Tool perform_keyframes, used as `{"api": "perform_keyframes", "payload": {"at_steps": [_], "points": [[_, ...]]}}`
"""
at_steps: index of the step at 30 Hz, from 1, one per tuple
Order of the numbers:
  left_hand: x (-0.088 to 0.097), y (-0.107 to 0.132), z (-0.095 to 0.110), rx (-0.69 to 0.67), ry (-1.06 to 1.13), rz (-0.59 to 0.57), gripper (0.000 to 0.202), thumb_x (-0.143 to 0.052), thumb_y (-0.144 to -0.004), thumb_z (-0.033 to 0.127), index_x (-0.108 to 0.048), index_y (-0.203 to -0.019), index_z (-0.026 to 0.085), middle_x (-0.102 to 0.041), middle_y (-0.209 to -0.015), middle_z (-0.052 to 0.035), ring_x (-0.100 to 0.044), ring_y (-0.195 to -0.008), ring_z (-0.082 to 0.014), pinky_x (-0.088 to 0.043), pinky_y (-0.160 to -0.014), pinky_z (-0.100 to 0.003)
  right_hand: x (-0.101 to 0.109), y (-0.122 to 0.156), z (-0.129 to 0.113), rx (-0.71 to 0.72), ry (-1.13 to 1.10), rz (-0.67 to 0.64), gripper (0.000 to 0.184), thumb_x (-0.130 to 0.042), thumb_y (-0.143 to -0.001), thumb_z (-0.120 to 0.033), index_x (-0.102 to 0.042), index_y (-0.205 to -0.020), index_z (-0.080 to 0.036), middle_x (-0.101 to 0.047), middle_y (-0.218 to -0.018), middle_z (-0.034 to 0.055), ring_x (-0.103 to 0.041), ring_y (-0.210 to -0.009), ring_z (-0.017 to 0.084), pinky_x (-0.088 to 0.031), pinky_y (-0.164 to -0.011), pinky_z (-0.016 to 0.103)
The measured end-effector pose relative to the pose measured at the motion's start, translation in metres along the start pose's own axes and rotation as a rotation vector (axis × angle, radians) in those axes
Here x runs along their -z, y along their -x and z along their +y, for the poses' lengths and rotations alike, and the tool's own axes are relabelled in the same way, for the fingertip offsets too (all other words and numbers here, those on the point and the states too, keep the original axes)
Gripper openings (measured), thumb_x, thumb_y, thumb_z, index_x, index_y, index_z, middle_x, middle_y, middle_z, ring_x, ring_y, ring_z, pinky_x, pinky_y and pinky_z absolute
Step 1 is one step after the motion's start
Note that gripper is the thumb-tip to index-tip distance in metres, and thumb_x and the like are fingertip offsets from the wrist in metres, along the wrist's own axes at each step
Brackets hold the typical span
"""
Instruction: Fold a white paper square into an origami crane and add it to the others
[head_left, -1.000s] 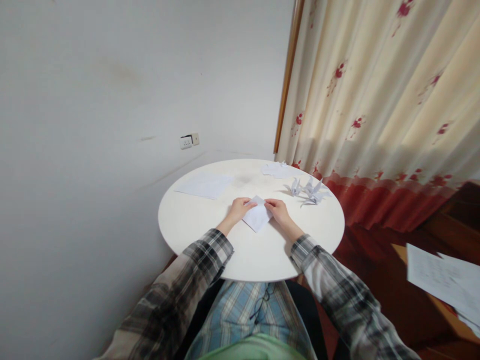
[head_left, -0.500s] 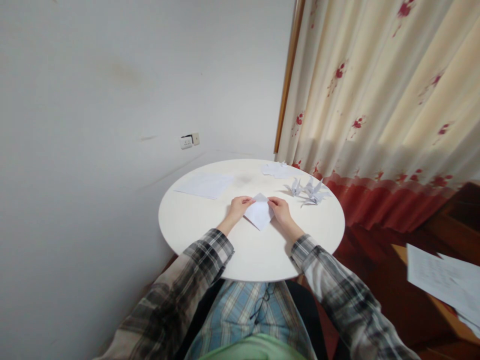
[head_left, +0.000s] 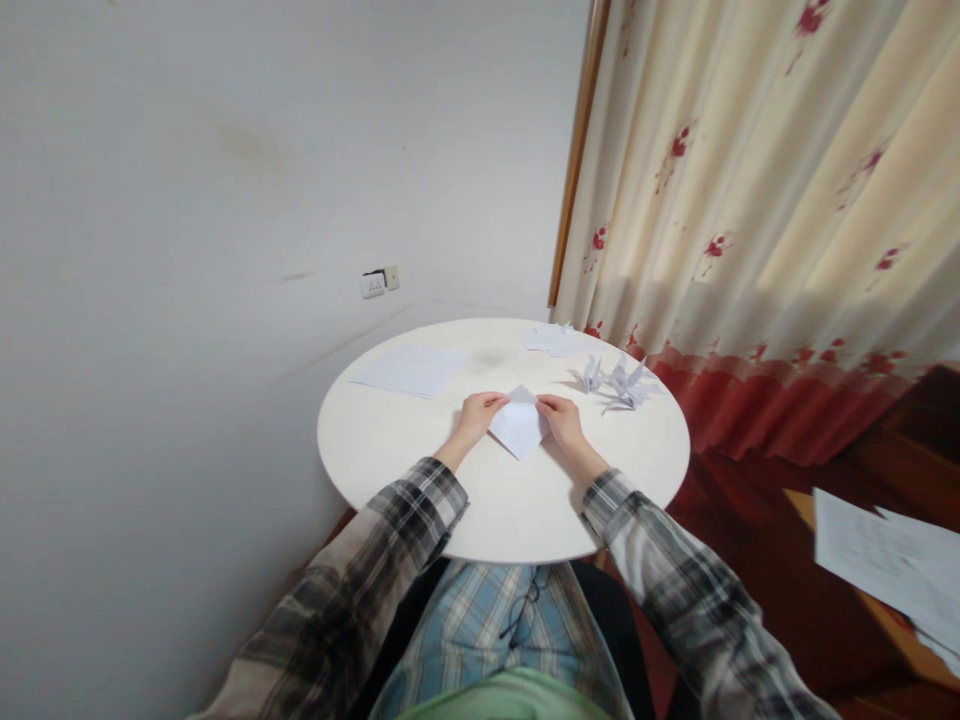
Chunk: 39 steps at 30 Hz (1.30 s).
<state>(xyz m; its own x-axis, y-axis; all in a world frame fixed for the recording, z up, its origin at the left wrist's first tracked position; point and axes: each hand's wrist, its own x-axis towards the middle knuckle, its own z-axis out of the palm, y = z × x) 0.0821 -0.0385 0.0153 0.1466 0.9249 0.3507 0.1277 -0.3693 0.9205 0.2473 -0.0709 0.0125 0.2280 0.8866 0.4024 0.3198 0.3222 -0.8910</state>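
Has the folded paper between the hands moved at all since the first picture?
Yes, slightly: judged against the round white table, the folded paper has shifted to the right and a little toward the table's far edge.

Mostly matt paper, cloth and wood

The diamond-shaped white folded sheet (head_left: pixel 520 428) is thin paper, smooth and matt. The spiky white folded figures (head_left: pixel 628 385) and the flat white sheets (head_left: pixel 412 370) look like the same dull-surfaced paper. The round white bench (head_left: pixel 495 525) has a smooth, pale top; its material cannot be told. Behind it, the whitish painted wall (head_left: pixel 225 210) is matt and scuffed, carrying a white plastic socket (head_left: pixel 373 287). The cream-and-red flowered curtain (head_left: pixel 727 170) is cloth in soft folds. Black-and-grey plaid sleeves (head_left: pixel 337 585) are woven cloth. The narrow brown upright strip (head_left: pixel 575 165) looks wooden.
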Motion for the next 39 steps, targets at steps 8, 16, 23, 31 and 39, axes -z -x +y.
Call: {"api": "perform_keyframes", "payload": {"at_steps": [8,16,23,31,39], "points": [[0.002,0.0,0.002,-0.03,-0.022,0.027,0.021,-0.063,-0.063,0.033,-0.066,-0.069,0.013,-0.068,-0.073,-0.0068,-0.06,-0.068,-0.0172,-0.046,-0.063,-0.027,0.0,-0.001,0.001,-0.003,0.02,-0.002,0.02,-0.051,-0.065,-0.023,-0.068,-0.073,-0.017,-0.069,-0.082,0.0061,-0.059,-0.077,0.019,-0.043,-0.074,0.03],[0.0,0.001,0.004,-0.043,0.025,0.005,0.021,-0.064,-0.063,0.031,-0.067,-0.074,0.013,-0.069,-0.079,-0.0073,-0.061,-0.072,-0.0173,-0.047,-0.068,-0.028,0.002,0.0,-0.001,0.015,0.068,-0.014,0.021,-0.049,-0.066,-0.022,-0.068,-0.073,-0.017,-0.068,-0.081,0.006,-0.058,-0.076,0.018,-0.042,-0.074,0.029],[-0.001,-0.002,0.001,-0.027,0.005,0.001,0.02,-0.065,-0.061,0.03,-0.067,-0.072,0.014,-0.069,-0.078,-0.0066,-0.061,-0.072,-0.0172,-0.047,-0.068,-0.028,-0.003,-0.002,0.005,0.016,0.114,-0.104,0.022,-0.047,-0.064,-0.023,-0.067,-0.071,-0.017,-0.067,-0.075,0.0041,-0.057,-0.071,0.017,-0.042,-0.066,0.026],[0.0,-0.003,-0.001,-0.031,-0.04,0.031,0.015,-0.063,-0.063,0.028,-0.066,-0.07,0.015,-0.068,-0.076,-0.0053,-0.061,-0.073,-0.0173,-0.047,-0.07,-0.028,-0.002,0.002,-0.001,0.016,0.107,-0.134,0.019,-0.05,-0.062,-0.023,-0.066,-0.068,-0.016,-0.066,-0.071,0.0034,-0.056,-0.067,0.015,-0.041,-0.063,0.025],[-0.003,-0.002,-0.002,0.005,-0.004,-0.096,0.017,-0.064,-0.062,0.028,-0.065,-0.07,0.014,-0.068,-0.074,-0.0057,-0.06,-0.069,-0.0166,-0.047,-0.067,-0.028,-0.002,0.008,-0.011,-0.02,0.007,-0.141,0.021,-0.059,-0.059,-0.028,-0.064,-0.073,-0.014,-0.066,-0.073,0.0043,-0.055,-0.062,0.014,-0.041,-0.058,0.024]]}}
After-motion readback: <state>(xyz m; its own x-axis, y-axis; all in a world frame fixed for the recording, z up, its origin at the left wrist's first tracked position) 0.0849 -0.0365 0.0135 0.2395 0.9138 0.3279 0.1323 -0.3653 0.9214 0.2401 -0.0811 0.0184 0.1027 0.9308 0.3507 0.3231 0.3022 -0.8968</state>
